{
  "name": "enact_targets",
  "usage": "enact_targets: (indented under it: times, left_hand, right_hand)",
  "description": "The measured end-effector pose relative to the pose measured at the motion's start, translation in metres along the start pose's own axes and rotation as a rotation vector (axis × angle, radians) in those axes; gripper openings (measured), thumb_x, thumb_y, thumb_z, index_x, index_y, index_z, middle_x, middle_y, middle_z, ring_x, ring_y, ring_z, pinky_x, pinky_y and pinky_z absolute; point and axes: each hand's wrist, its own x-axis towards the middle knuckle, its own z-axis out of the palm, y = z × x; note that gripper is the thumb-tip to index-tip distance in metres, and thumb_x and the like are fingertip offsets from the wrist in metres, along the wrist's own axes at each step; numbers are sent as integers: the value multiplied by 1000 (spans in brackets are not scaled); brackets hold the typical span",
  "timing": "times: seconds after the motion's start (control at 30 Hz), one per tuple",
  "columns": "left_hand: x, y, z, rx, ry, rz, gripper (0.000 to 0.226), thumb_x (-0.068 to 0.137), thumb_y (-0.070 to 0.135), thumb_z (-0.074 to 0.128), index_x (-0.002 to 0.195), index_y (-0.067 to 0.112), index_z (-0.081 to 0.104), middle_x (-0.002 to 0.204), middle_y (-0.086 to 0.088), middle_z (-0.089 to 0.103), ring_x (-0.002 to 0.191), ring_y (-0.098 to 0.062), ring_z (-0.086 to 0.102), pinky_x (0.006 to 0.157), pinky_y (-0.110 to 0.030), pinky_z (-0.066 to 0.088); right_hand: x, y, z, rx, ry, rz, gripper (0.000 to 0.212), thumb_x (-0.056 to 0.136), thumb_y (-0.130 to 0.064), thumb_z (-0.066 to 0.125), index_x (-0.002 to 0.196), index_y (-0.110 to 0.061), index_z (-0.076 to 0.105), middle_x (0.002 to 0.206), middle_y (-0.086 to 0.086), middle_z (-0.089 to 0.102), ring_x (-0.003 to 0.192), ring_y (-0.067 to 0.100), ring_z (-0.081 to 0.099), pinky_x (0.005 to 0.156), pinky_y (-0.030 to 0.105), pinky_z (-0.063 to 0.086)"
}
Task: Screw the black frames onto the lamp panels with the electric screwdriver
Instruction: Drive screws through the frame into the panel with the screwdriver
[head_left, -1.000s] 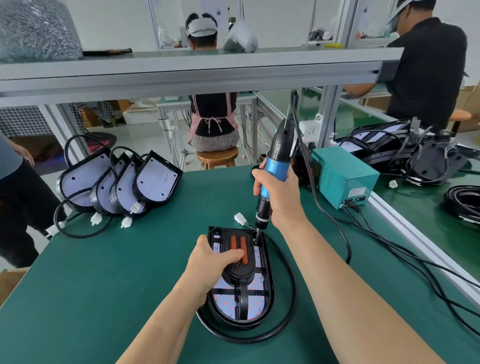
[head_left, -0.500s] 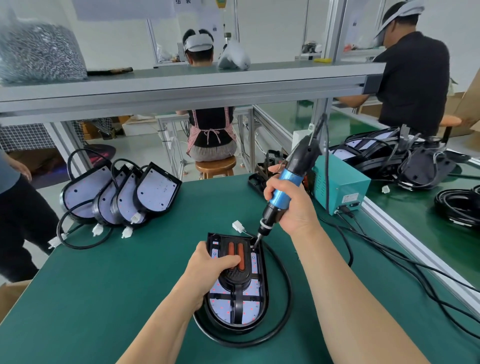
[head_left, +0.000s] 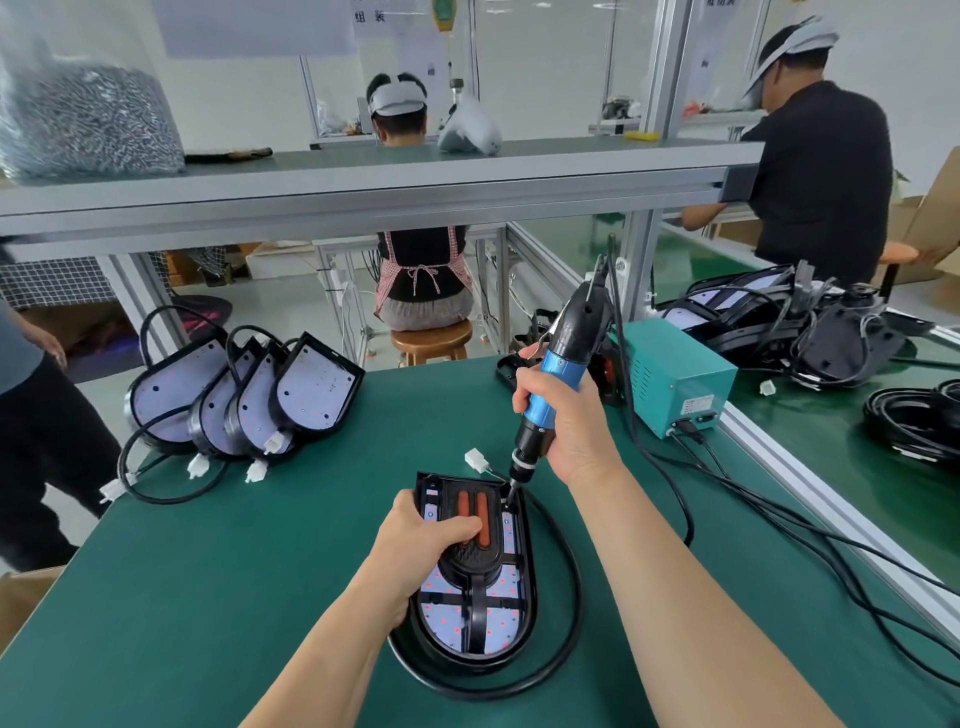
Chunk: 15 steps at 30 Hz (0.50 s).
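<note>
A lamp panel (head_left: 498, 618) with a black frame (head_left: 475, 553) on top lies flat on the green table, ringed by its black cable. My left hand (head_left: 421, 540) rests on the panel's left side, thumb pressing the frame beside two orange strips. My right hand (head_left: 563, 421) grips the blue and black electric screwdriver (head_left: 558, 374), tilted to the right. Its bit touches the frame's far right corner. A white connector (head_left: 475, 460) lies just beyond the panel.
Several frameless lamp panels (head_left: 244, 400) lean in a row at the table's far left. A teal power box (head_left: 675, 374) stands to the right, its cables trailing across the mat. More lamp parts (head_left: 789, 322) pile on the neighbouring table. People work beyond the shelf (head_left: 363, 182).
The screwdriver has tilted from nearly upright to leaning right, its bit staying at the frame's far right corner. My left hand has kept its place on the panel.
</note>
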Motion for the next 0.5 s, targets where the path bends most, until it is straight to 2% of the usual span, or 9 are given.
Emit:
enact_targets:
  times: [0.13,0.3,0.4,0.5]
  left_hand:
    - [-3,2,3,47,27,19,71,46,41,84,107,17,56,100,-2,74,89,-19,73,86,-42,58]
    - [-7,4,5,88,63,27,66,49,41,82,105,17,57,101,-2,73,92,-21,72,89,-45,57]
    - [-10,5,5,100,74,20,64,50,41,81,105,18,57,101,-1,72,91,-20,71,88,-44,57]
    - [-12,7,6,115,71,19,65,51,43,81,106,19,56,101,-1,71,92,-19,70,88,-43,57]
  right_hand:
    - [0,3,10,-80,234,-39,19,76,-12,71,92,-13,60,64,1,57,53,15,53,56,24,49]
    - [-1,7,18,-81,431,-26,18,72,-16,71,88,-21,63,77,3,60,54,14,55,56,22,49]
    - [-2,7,18,-70,547,-32,18,76,-12,71,84,-25,62,74,-2,60,53,10,56,61,30,49]
    - [-3,7,18,-61,645,-41,19,81,-9,73,85,-26,63,73,-7,63,51,6,57,59,25,51]
